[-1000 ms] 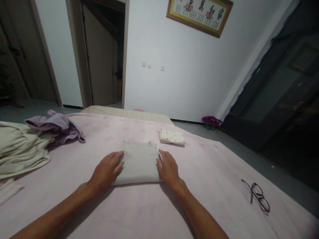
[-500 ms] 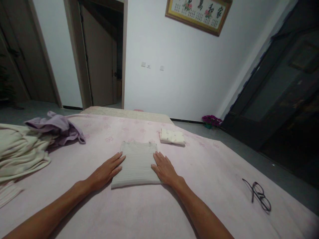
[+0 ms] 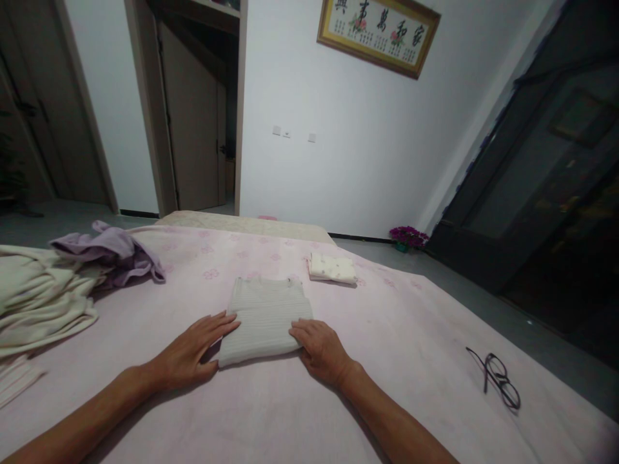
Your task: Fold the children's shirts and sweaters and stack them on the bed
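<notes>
A folded pale grey ribbed top [image 3: 265, 319] lies flat on the bed, its neckline toward the far side. My left hand [image 3: 196, 348] rests at its left side, fingers stretched onto the cloth and thumb spread apart by the near left corner. At the near right corner, my right hand [image 3: 322, 348] has its fingers curled over the edge, with the thumb hidden under or behind the cloth. Just beyond the top, to the right, sits a small folded cream garment [image 3: 333, 267] with a faint print.
Rumpled cream cloth [image 3: 43, 296] and a purple garment [image 3: 113, 254] are heaped at the left. Black-framed glasses [image 3: 500, 380] lie on the pink flowered bed sheet [image 3: 411, 361] at the right. Purple flowers [image 3: 407, 237] stand on the floor past the bed.
Both hands have slid toward the near edge of the top. My right hand has curled from flat to gripping the corner; my left thumb has spread down to the near left corner.
</notes>
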{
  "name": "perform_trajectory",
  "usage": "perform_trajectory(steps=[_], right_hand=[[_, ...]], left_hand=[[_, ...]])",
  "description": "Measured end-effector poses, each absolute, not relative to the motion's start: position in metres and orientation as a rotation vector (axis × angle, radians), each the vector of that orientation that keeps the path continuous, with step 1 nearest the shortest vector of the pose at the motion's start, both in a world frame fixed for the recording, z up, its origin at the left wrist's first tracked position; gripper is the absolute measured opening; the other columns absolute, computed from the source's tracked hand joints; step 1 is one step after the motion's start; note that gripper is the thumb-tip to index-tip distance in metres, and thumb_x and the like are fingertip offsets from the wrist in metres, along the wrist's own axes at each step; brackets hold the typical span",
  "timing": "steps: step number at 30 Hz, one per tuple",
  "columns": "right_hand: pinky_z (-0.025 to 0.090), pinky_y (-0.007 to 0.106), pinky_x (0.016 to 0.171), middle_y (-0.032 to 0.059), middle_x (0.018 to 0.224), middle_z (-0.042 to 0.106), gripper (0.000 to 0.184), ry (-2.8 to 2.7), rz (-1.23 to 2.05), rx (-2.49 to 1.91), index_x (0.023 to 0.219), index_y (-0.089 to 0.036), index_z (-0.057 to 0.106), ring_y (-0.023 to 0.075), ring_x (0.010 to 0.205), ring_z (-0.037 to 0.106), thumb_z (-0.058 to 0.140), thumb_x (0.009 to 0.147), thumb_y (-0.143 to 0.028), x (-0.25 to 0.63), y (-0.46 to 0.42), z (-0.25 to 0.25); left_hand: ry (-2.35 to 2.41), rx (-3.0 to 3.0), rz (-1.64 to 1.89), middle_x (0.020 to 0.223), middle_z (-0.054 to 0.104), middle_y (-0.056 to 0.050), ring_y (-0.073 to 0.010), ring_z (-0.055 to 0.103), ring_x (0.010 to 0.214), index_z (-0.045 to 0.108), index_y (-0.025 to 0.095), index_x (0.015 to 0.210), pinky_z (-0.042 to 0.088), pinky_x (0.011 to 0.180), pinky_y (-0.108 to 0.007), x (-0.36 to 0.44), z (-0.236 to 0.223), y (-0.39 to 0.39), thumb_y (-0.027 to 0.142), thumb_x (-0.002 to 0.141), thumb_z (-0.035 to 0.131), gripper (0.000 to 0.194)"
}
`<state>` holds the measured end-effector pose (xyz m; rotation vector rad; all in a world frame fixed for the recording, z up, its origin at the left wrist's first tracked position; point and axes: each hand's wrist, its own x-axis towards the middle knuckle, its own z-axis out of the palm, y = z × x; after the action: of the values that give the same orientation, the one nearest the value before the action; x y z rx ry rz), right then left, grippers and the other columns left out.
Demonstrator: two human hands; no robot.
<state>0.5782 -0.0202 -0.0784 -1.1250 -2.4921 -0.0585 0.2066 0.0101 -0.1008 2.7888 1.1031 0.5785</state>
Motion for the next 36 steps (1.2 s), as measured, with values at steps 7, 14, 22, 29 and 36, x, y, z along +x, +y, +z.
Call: perform_trajectory(steps=[7, 14, 22, 29, 36], right_hand=[[0.055, 0.036, 0.088, 0.0090, 0.117, 0.073, 0.054, -2.434, -0.001, -0.952, 0.123, -0.020, 0.061, 0.0233, 0.101, 0.069, 0.050, 0.071, -0.010, 0.582, -0.046, -0.075], [0.048, 0.044, 0.103, 0.0113, 0.133, 0.064, 0.071, -2.425, 0.073, -0.844, 0.139, -0.021, 0.052, 0.0256, 0.122, 0.061, 0.057, 0.068, -0.012, 0.600, -0.056, -0.073], [0.038, 0.052, 0.114, 0.0116, 0.146, 0.055, 0.057, -2.339, -0.029, -0.928, 0.143, -0.026, 0.051, 0.0269, 0.138, 0.048, 0.060, 0.088, -0.022, 0.614, -0.022, -0.086], [0.039, 0.045, 0.114, 0.0086, 0.139, 0.062, 0.052, -2.396, 0.298, -0.761, 0.142, -0.028, 0.052, 0.0240, 0.132, 0.055, 0.062, 0.092, -0.042, 0.603, -0.040, -0.076], [0.040, 0.042, 0.112, 0.0079, 0.140, 0.061, 0.047, -2.316, 0.323, -0.771, 0.139, -0.031, 0.056, 0.0215, 0.131, 0.055, 0.063, 0.093, -0.035, 0.599, -0.047, -0.085]], left_hand=[[1.075, 2.825, 0.475, 0.164, 0.030, -0.005, -0.0319, 0.028, 0.150, 0.022, 0.037, 0.159, 0.022, 0.122, -0.056, 0.205, -0.099, -0.011, 0.038, 0.087, 0.061, 0.082], [0.981, 2.827, 0.593, 0.160, 0.040, -0.003, -0.0254, 0.037, 0.147, 0.032, 0.031, 0.155, 0.024, 0.124, -0.049, 0.215, -0.099, 0.004, 0.008, 0.071, 0.053, 0.089], [0.913, 2.751, 0.717, 0.148, 0.056, -0.005, -0.0242, 0.044, 0.142, 0.050, 0.026, 0.142, 0.023, 0.124, -0.050, 0.217, -0.098, 0.027, 0.017, 0.082, 0.053, 0.060], [0.841, 2.537, 1.008, 0.131, 0.067, -0.008, -0.0270, 0.058, 0.128, 0.060, 0.026, 0.129, 0.040, 0.116, -0.043, 0.207, -0.096, -0.009, 0.045, 0.096, 0.048, 0.040], [0.860, 2.494, 0.935, 0.138, 0.064, -0.007, -0.0267, 0.059, 0.128, 0.058, 0.035, 0.138, 0.045, 0.111, -0.041, 0.202, -0.108, -0.033, 0.045, 0.092, 0.058, 0.047]])
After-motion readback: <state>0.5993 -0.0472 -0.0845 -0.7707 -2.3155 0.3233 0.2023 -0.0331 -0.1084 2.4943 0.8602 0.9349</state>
